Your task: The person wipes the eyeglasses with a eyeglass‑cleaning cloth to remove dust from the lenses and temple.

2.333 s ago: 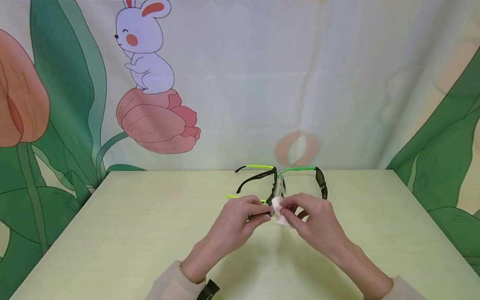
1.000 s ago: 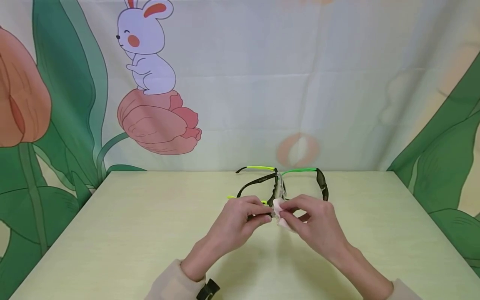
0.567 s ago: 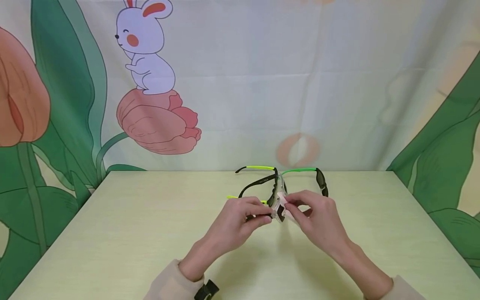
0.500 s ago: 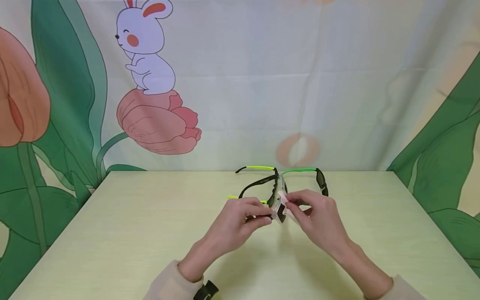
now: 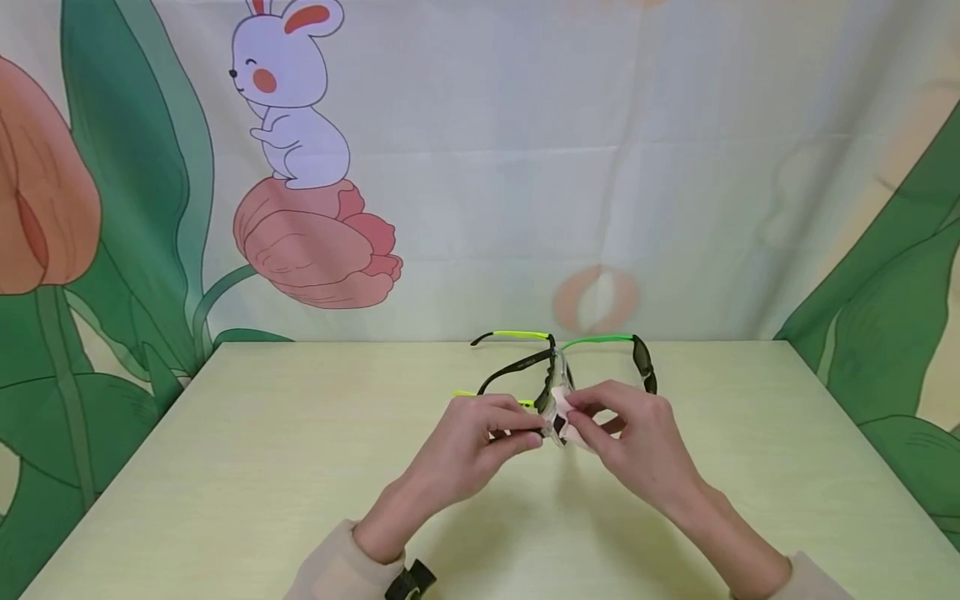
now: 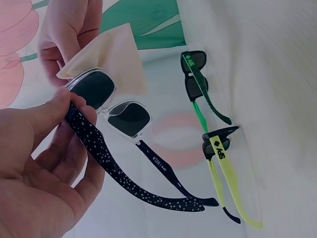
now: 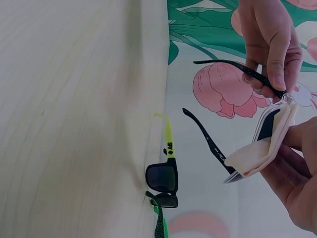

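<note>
My left hand [image 5: 480, 437] pinches a pair of clear-framed sunglasses [image 6: 130, 119] by the hinge, fingers and thumb at the root of a black, white-speckled temple. The glasses are held above the table with both temples spread. A pale pinkish cloth [image 7: 255, 154] is pinched between the thumb and fingers of my right hand [image 5: 637, 433]. It lies folded over the front of the frame, covering part of the lenses in the right wrist view. From the left wrist view, the cloth [image 6: 116, 52] hangs behind the near lens, and both dark lenses show.
Sunglasses with yellow temples [image 6: 219, 153] and sunglasses with green temples [image 6: 202, 82] stand on the table [image 5: 247, 467] beyond my hands, near its back edge. A printed curtain [image 5: 480, 208] hangs right behind that edge. A black strap [image 5: 411, 579] shows by the left sleeve.
The cloth in my right hand slid up and right along the front, baring part of a dark lens, then came slightly back left. My left hand and the clear-framed sunglasses stay nearly still.
</note>
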### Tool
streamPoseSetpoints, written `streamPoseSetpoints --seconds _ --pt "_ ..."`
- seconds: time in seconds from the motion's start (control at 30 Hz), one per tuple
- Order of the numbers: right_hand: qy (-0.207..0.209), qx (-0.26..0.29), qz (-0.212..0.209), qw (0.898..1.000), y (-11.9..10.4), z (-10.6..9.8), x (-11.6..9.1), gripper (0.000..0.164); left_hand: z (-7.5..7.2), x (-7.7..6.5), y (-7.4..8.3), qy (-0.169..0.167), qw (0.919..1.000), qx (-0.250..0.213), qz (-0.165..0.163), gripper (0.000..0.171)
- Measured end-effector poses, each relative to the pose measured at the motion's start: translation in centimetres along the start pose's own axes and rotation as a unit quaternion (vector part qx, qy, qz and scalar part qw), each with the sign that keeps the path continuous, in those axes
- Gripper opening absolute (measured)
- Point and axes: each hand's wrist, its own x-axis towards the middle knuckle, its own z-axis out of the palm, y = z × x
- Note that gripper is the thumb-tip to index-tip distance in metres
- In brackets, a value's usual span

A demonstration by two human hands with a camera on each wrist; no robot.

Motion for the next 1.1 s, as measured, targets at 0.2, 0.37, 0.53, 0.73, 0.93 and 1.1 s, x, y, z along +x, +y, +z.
streamPoseSetpoints --seconds 0.2,0.37,0.53,0.73,0.93,1.1 --pt "-0.014 0.022 -0.018 1.000 -0.48 -0.09 -0.31 0.026 0.04 0.03 0.10 -0.004 0.9998 0.008 -0.020 0.014" --pt "-0.022 0.014 -0.033 0.999 -0.63 -0.06 -0.51 0.026 0.07 0.12 0.21 -0.013 0.9992 0.035 -0.014 0.012" --pt "-0.020 0.000 -0.038 0.999 -0.64 -0.06 -0.58 0.027 0.18 0.19 0.37 -0.027 0.9982 0.053 -0.008 0.011" --pt "-0.022 -0.012 -0.040 0.999 -0.73 -0.16 -0.55 0.027 0.26 0.35 0.46 -0.053 0.9945 0.088 -0.016 0.010" --pt "-0.023 -0.017 -0.055 0.998 -0.91 -0.20 -0.48 0.027 0.25 0.40 0.52 -0.067 0.9888 0.133 -0.003 0.012" --pt "-0.018 -0.015 -0.064 0.998 -1.00 -0.18 -0.40 0.028 0.20 0.39 0.47 -0.067 0.9870 0.145 0.010 0.015"
